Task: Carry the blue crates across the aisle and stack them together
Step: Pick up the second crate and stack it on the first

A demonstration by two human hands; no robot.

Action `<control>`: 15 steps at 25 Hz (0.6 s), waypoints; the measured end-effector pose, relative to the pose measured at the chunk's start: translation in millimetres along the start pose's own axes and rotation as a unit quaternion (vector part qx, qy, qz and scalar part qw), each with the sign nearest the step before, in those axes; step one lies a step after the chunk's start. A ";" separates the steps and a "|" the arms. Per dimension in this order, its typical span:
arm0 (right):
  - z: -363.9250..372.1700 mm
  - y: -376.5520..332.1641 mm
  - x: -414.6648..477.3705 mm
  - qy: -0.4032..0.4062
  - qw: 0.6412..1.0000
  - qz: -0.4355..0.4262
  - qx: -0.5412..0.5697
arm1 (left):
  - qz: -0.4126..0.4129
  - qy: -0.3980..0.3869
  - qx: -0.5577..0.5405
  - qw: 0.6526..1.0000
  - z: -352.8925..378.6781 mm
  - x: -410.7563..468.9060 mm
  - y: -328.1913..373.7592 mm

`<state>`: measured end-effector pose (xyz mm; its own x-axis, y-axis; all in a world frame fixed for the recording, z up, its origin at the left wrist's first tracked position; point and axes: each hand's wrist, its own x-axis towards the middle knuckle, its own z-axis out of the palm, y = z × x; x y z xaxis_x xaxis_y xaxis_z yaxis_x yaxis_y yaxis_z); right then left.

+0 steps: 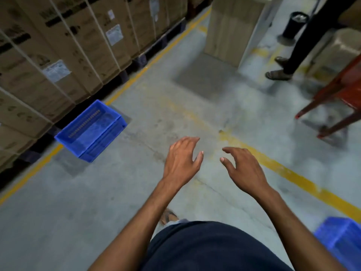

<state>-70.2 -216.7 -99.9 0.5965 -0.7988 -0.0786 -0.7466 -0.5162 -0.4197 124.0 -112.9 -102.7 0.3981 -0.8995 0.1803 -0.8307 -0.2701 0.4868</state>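
We find nothing we can read. The white paper labels [56,71] stuck on the stacked cardboard cartons [82,42] carry print too blurred to make out, and the dark printed marks on the carton faces are equally smeared. We see no lettering on the blue crates [91,130].

Just one view here, a wide-angle cam on the person's head, tilted forward and down. Its own dark-shirted torso [205,249] fills the bottom edge, bare forearms reach out close below, and the grey concrete floor [97,202] with yellow painted lines [289,171] stretches away ahead.
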 end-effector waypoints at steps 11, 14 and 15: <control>-106.1 277.1 -243.3 0.085 0.975 0.200 0.049 | 0.179 -0.134 -0.096 0.970 164.8 -73.9 334.9; -129.8 336.9 -298.9 0.131 0.949 0.277 0.071 | 0.233 -0.195 -0.112 0.946 200.1 -84.7 416.5; -134.6 354.2 -313.0 0.146 0.940 0.300 0.076 | 0.247 -0.207 -0.119 0.939 211.6 -85.6 439.4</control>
<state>-561.0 -191.1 -102.3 -0.0419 -0.9941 -0.0997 -0.8586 0.0868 -0.5053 -357.4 -227.3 -85.1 -0.2394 -0.9645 0.1113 -0.7436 0.2559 0.6178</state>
